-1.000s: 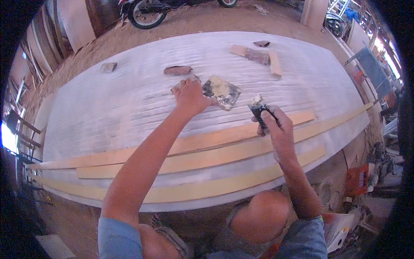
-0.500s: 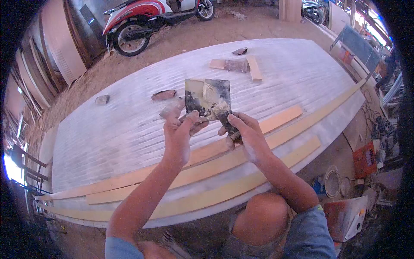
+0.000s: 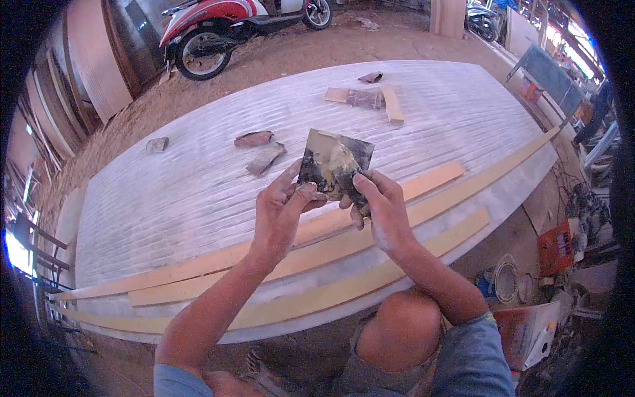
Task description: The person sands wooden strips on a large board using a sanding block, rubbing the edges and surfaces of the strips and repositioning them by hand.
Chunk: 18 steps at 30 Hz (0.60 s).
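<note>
My left hand [image 3: 286, 205] grips the lower left edge of a dark square plate [image 3: 316, 163] smeared with cream-coloured putty [image 3: 323, 147]. In my right hand [image 3: 377, 198] is a small dark putty knife [image 3: 348, 178], its putty-coated blade lying against the plate's face. My right fingers partly hide its lower end. Both hands are above long pale wood strips [image 3: 331, 226], which lie along the near side of a whitish ribbed panel [image 3: 198, 205].
Folded sandpaper pieces [image 3: 266, 159] and a grey block [image 3: 157, 145] lie on the panel. Short wood offcuts [image 3: 393, 104] are farther back. A red scooter [image 3: 218, 30] stands beyond, and an orange-red box [image 3: 554, 248] sits at the right.
The plate has turned clockwise and shifted slightly right and down with my left hand. The putty knife is now more upright, its blade farther up the plate.
</note>
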Tool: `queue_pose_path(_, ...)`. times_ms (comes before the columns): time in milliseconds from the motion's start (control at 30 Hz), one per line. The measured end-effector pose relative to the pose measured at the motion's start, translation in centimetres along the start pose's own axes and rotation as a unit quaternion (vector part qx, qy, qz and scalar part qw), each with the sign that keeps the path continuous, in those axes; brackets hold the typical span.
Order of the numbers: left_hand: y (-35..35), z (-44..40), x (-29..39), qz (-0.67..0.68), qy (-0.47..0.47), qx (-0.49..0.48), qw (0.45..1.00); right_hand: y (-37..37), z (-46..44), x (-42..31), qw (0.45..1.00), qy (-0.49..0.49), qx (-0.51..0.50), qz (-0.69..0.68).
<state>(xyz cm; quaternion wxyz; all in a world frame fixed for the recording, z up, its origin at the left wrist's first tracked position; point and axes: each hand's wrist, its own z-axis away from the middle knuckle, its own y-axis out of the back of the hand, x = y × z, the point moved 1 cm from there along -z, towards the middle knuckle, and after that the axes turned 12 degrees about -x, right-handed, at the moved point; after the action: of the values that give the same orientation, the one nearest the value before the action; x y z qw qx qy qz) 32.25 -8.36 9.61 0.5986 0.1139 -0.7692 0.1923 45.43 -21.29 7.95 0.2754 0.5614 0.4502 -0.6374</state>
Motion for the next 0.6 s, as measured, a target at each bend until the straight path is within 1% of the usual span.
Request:
queue_pose_path(133,0.4,-0.2,-0.4,-0.032,0.016,-0.013,0.999,0.3,0.3,0.5,1.000,0.010,0.016,0.015)
queue_pose_path(200,0.6,-0.3,-0.6,-0.047,0.045,-0.022,0.998,0.5,0.4,0.6,1.000,0.013,0.023,0.010)
queue_pose_path(300,0.6,-0.4,-0.4,-0.066,0.050,-0.032,0.996,0.6,0.6,0.8,0.999,0.020,0.028,0.013)
queue_pose_path(400,1.1,-0.5,-0.2,-0.093,0.057,-0.050,0.993,0.7,0.9,0.3,0.999,0.020,0.018,0.017)
queue_pose_path(433,1.1,-0.7,-0.1,-0.094,0.056,-0.050,0.993,0.8,1.0,0.0,1.000,-0.001,-0.005,0.001)
queue_pose_path(467,1.1,-0.8,0.1,-0.079,0.067,-0.017,0.994,0.9,1.1,-0.2,0.999,-0.024,-0.028,-0.015)
queue_pose_path(500,1.3,-0.8,0.2,-0.065,0.079,0.016,0.995,1.1,1.2,-0.1,0.999,-0.025,-0.030,-0.016)
queue_pose_path(567,2.5,-0.9,-0.2,-0.062,0.078,0.016,0.995,1.5,1.5,0.2,0.998,-0.055,-0.036,-0.020)
queue_pose_path(600,2.8,-1.0,-0.4,-0.059,0.076,0.013,0.995,1.6,1.6,0.4,0.998,-0.054,-0.039,-0.017)
